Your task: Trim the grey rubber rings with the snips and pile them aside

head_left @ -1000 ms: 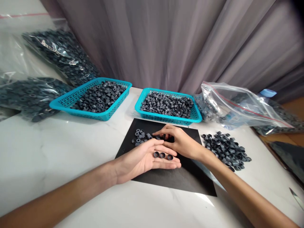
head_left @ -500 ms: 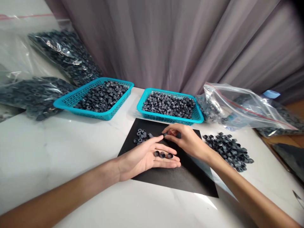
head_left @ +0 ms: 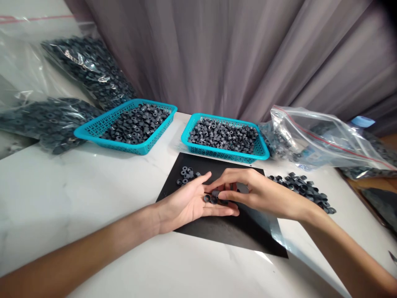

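Observation:
My left hand [head_left: 186,205] lies palm up and open above the black mat [head_left: 217,236]. Small dark plastic caps [head_left: 206,198] rest on its outstretched fingers, hollow side showing. Over those fingers, my right hand [head_left: 245,188] pinches another dark cap [head_left: 215,193] between thumb and forefinger, right at the caps lying there. Its other fingers are curled and partly hidden; a dark piece shows near them. Behind my left thumb, a small group of dark grey ring-like pieces [head_left: 185,181] sits on the mat.
A heap of loose dark caps [head_left: 305,190] lies right of the mat. Two blue baskets, left [head_left: 145,149] and right [head_left: 229,155], hold many small dark pieces. Filled plastic bags stand at left [head_left: 83,62] and right [head_left: 325,132]. A grey curtain [head_left: 217,54] hangs behind.
My right hand has moved toward me, from beyond my left fingertips to over the caps on my left fingers, bringing a cap with it. The view has shifted slightly.

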Demonstrator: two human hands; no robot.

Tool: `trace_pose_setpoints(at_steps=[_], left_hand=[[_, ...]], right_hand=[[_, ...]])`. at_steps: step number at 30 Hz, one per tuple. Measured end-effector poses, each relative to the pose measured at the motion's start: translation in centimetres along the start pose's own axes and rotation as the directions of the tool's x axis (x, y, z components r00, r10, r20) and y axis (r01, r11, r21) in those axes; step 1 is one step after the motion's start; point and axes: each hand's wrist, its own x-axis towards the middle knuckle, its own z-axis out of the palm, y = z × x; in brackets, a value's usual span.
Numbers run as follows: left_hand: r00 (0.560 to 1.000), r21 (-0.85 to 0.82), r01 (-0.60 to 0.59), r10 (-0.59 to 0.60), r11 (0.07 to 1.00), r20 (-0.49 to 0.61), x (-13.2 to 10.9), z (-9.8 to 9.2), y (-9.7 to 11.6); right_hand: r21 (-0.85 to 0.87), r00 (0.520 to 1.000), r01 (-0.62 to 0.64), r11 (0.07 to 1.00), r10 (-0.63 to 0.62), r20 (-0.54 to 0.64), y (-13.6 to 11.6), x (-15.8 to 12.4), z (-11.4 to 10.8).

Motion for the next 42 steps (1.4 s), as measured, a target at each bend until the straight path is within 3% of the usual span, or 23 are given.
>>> trace_pose_setpoints(at_steps=[9, 17, 32, 38, 42], left_hand=[[0.999, 0.008, 0.047, -0.047, 0.999, -0.002, -0.1, -0.1, 0.0], [0.997, 0.013, 0.07, -0.071, 0.997, 0.015, 0.4, -1.0, 0.8], [0.999, 0.027, 0.035, -0.035, 0.999, -0.023, 0.4, -0.7, 0.8], [0.999, 0.037, 0.026, -0.025, 0.999, -0.039, 0.3, -0.3, 1.1], [0.999, 0.041, 0.021, -0.02, 0.999, -0.043, 0.3, -0.2, 1.2]], right_hand=[[0.162, 0.996, -0.082, 0.983, 0.089, -0.032, 0.4, 0.3, 0.3], [0.412, 0.994, -0.106, 0.905, 0.105, 0.025, 2.6, 1.0, 0.4], [0.375, 0.992, -0.115, 0.92, 0.128, -0.01, 2.8, 0.9, 0.3], [0.356, 0.99, -0.096, 0.93, 0.127, -0.063, 2.2, 0.6, -0.4], [0.217, 0.978, -0.09, 0.972, 0.127, -0.163, 1.0, 0.2, -1.1]])
